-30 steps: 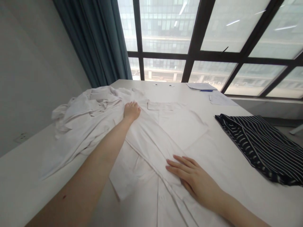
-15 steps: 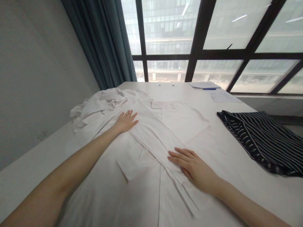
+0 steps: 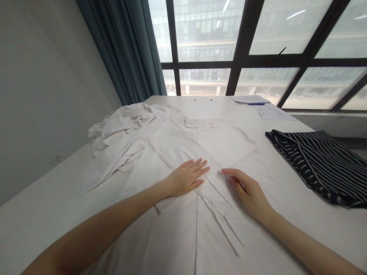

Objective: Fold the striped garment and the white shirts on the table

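A white shirt [image 3: 229,145] lies spread on the white table, its collar [image 3: 200,123] toward the window. One long sleeve [image 3: 174,143] is laid diagonally across the body, its cuff end [image 3: 232,233] pointing to the near right. My left hand [image 3: 186,177] rests flat on the middle of this sleeve, fingers spread. To its right, my right hand [image 3: 249,191] is turned on its side at the sleeve's edge. Its index finger is stretched out over the cloth, the other fingers are partly hidden, and nothing shows in its grasp.
Crumpled white cloth [image 3: 129,118] is heaped at the far left of the table [image 3: 63,191]. Black-and-white striped fabric [image 3: 321,168] lies along the right side. Papers [image 3: 248,99] and a blue pen [image 3: 256,104] are at the far right, near the window. A curtain [image 3: 123,49] hangs at the back left.
My left hand has slid from the sleeve's upper part toward me and right, to its middle. My right hand has lifted from lying flat and turned onto its side.
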A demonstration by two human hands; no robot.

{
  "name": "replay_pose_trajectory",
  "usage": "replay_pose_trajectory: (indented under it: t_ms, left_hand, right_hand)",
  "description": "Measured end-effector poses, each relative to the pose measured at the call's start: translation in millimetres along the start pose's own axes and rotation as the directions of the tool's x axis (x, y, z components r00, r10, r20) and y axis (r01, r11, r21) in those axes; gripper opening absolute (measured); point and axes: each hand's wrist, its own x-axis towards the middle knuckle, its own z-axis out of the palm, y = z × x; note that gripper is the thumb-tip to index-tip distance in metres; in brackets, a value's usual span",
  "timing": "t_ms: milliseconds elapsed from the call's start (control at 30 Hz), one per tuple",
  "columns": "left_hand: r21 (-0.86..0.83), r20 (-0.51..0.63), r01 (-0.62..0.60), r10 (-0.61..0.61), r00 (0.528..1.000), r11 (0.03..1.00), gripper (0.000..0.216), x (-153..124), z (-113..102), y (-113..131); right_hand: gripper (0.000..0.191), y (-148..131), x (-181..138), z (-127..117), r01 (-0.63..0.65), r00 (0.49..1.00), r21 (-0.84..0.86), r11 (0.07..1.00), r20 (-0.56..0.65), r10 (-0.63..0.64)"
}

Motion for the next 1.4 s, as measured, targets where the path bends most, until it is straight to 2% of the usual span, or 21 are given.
replay_pose_trajectory:
  t_ms: [100, 233, 400, 533, 600, 700, 867, 967, 1067, 1200, 1333, 1400]
  left_hand:
    - [0.012, 0.037, 0.006, -0.007, 0.999, 1.000, 0.051, -3, 0, -3]
    - [0.020, 0.029, 0.000, 0.000, 1.000, 1.000, 0.054, -3, 0, -9]
    - [0.043, 0.059, 0.056, -0.058, 0.997, 0.998, 0.065, -4, -1, -15]
    - [0.086, 0.074, 0.136, -0.142, 0.987, 0.987, 0.071, -4, -1, -26]
    - [0.105, 0.084, 0.170, -0.179, 0.980, 0.980, 0.071, -4, -1, -32]
    - [0.121, 0.096, 0.214, -0.226, 0.969, 0.969, 0.069, -5, 0, -40]
    - [0.116, 0.064, 0.232, -0.240, 0.969, 0.966, 0.067, -6, 0, -45]
    - [0.112, 0.052, 0.243, -0.250, 0.967, 0.964, 0.066, -6, 2, -44]
    - [0.102, 0.019, 0.246, -0.249, 0.968, 0.964, 0.066, -7, 4, -44]
    - [0.084, -0.012, 0.241, -0.240, 0.971, 0.967, 0.065, -8, 5, -44]
    - [0.074, -0.005, 0.254, -0.254, 0.967, 0.964, 0.064, -7, 5, -44]
    - [0.074, 0.002, 0.258, -0.259, 0.966, 0.963, 0.064, -7, 4, -44]
  right_hand:
    - [0.033, -1, -1, 3, 0.108, 0.991, -0.092, 0.990, 0.087, -0.100]
    - [0.036, -6, -1, 5, 0.285, 0.941, -0.237, 0.929, 0.252, -0.225]
    - [0.043, -11, 0, 1, 0.384, 0.875, -0.322, 0.866, 0.426, -0.229]
    - [0.053, -12, -1, -3, 0.438, 0.832, -0.352, 0.827, 0.507, -0.225]
    - [0.056, -13, -2, -3, 0.454, 0.822, -0.353, 0.818, 0.520, -0.232]
    - [0.055, -13, -4, -3, 0.447, 0.835, -0.338, 0.828, 0.490, -0.251]
    - [0.046, -13, -6, -4, 0.457, 0.869, -0.298, 0.838, 0.350, -0.349]
    - [0.046, -14, -5, -5, 0.512, 0.851, -0.281, 0.811, 0.295, -0.435]
    - [0.041, -19, -5, -6, 0.562, 0.811, -0.214, 0.799, 0.334, -0.481]
    - [0.027, -28, -4, -5, 0.564, 0.765, -0.121, 0.817, 0.450, -0.462]
    - [0.028, -32, -4, -4, 0.531, 0.765, -0.103, 0.841, 0.485, -0.424]
    - [0.023, -32, -5, -4, 0.513, 0.776, -0.111, 0.851, 0.484, -0.405]
